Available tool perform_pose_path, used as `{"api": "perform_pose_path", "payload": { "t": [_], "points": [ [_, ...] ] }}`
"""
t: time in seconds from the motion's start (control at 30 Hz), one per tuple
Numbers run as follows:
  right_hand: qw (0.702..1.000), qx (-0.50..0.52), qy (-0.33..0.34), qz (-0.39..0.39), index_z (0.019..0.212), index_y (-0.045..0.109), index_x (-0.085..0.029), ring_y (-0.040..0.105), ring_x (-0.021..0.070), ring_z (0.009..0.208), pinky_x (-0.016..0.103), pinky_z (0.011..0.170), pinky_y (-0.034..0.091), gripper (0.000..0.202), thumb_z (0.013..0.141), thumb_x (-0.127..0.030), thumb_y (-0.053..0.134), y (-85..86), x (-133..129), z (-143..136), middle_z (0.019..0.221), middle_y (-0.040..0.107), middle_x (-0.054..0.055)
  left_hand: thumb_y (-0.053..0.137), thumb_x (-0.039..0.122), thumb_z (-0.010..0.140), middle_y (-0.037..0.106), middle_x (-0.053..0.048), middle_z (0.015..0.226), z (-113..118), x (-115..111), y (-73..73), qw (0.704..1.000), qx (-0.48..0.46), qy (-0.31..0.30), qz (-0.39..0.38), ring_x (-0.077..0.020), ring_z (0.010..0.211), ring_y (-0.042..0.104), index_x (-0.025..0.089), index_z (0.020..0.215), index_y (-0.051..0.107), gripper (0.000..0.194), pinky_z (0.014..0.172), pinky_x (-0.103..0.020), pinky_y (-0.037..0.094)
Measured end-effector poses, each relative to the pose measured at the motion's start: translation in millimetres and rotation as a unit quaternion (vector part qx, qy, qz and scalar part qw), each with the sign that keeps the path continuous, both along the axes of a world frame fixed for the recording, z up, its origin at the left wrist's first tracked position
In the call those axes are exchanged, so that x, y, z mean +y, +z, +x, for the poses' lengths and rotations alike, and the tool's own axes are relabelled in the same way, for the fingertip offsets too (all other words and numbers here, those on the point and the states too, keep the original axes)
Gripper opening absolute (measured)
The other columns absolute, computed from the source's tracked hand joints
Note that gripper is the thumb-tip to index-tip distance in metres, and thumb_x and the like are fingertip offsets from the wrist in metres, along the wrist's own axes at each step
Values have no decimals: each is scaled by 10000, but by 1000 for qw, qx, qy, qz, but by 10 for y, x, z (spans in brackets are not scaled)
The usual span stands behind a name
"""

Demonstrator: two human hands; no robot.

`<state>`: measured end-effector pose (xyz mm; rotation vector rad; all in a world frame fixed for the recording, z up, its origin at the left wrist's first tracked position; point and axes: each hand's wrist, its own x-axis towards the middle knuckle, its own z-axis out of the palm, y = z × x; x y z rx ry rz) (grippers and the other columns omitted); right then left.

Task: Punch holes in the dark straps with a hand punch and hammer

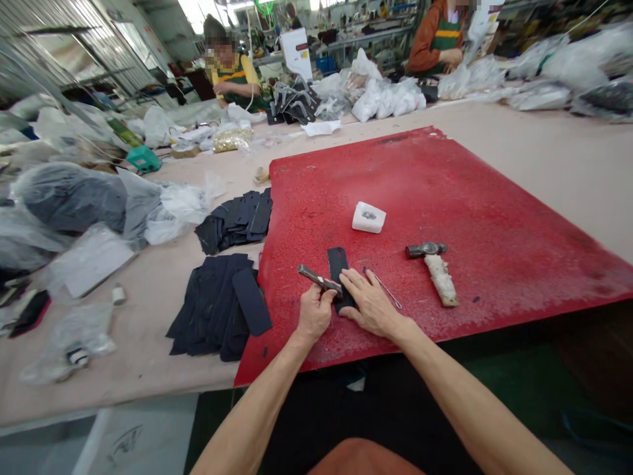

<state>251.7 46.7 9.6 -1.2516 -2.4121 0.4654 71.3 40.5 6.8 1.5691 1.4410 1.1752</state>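
My left hand [315, 313] grips a metal punch [316, 276], which slants across a dark rectangular piece [337, 259]. The punch's lower end is at the piece's left edge, close to my right fingers. Pressed flat with fingers stretched out, my right hand [370, 305] covers the right side of that piece. Beside it on the red mat [316, 204] lies a thin metal rod with a looped end [389, 291]. Farther right rests a hammer [442, 280] with a white-wrapped handle. A white block [368, 218] with small dark bits on top sits beyond my hands.
Two piles of dark cut pieces [210, 307] lie left of the mat. Plastic-wrapped bundles [74, 198] fill the table's left side, and white bags [386, 99] line the far edge. Two people [235, 76] work at machines across the table.
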Motion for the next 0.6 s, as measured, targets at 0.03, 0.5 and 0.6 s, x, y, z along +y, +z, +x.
{"api": "perform_pose_path", "payload": {
  "t": [0.03, 0.5, 0.6],
  "points": [
    [1000, 18, -2, 3, 1474, 345, -133, 302, 298, 1431, 575, 1159, 203, 735, 847, -390, 630, -4, 4, 17, 1515, 380, 193, 525, 197, 882, 730, -41, 897, 8, -14, 6, 1000, -5, -5, -3, -164, 822, 685, 182, 937, 690, 174, 794, -277, 555],
    [996, 50, -56, -46, 1314, 548, -179, 366, 290, 1384, 559, 1152, 204, 487, 830, -219, 585, -17, -102, 101, 1446, 495, 110, 547, 187, 859, 744, -44, 973, -16, -5, 5, 996, -23, -81, -34, -172, 881, 701, 184, 970, 712, 199, 855, -298, 577],
    [995, 61, -57, -45, 1302, 554, -179, 372, 288, 1378, 557, 1154, 201, 491, 814, -212, 598, -39, -103, 100, 1442, 501, 105, 555, 180, 855, 746, -45, 970, -15, 0, 11, 996, -23, -80, -25, -173, 875, 703, 183, 967, 716, 196, 849, -303, 580]
  ]
}}
